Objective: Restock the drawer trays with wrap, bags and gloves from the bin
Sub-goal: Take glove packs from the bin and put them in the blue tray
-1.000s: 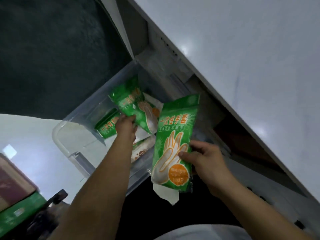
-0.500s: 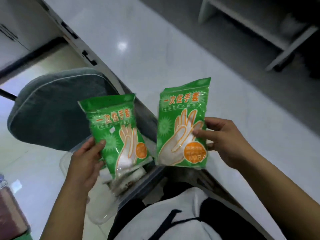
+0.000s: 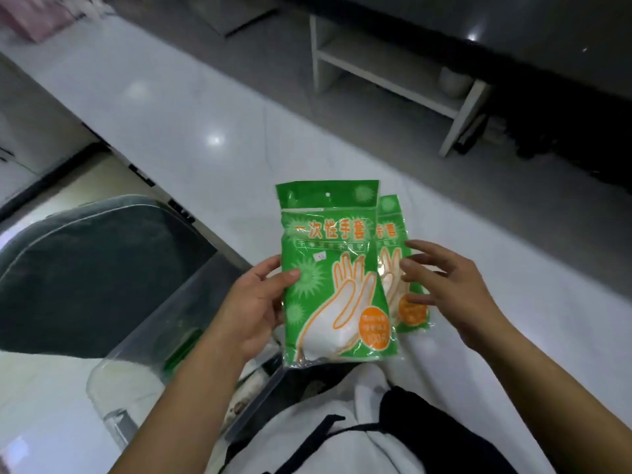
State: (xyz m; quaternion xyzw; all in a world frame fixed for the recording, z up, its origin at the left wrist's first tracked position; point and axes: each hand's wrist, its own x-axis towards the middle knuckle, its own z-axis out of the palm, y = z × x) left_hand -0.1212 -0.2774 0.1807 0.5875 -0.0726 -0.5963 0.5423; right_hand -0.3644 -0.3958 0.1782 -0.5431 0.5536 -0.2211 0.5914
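- Fingers of your left hand (image 3: pixel 253 302) are pinching the front glove pack (image 3: pixel 328 285), thumb lying on its face, the rest curling behind its edge.
- Your right hand (image 3: pixel 455 289) is hovering with fingers spread and nearly straight, tips brushing the rear glove pack (image 3: pixel 388 217), not clearly gripping it.
- Both packs are overlapping upright between your hands, above the white counter (image 3: pixel 205 114).
- Below left, the clear bin (image 3: pixel 136 357) is showing at least one more green pack (image 3: pixel 181 343) inside.
- No drawer tray is showing, so restocking is looking barely begun: these gloves are awaiting placement, and wrap and bags are likely remaining.
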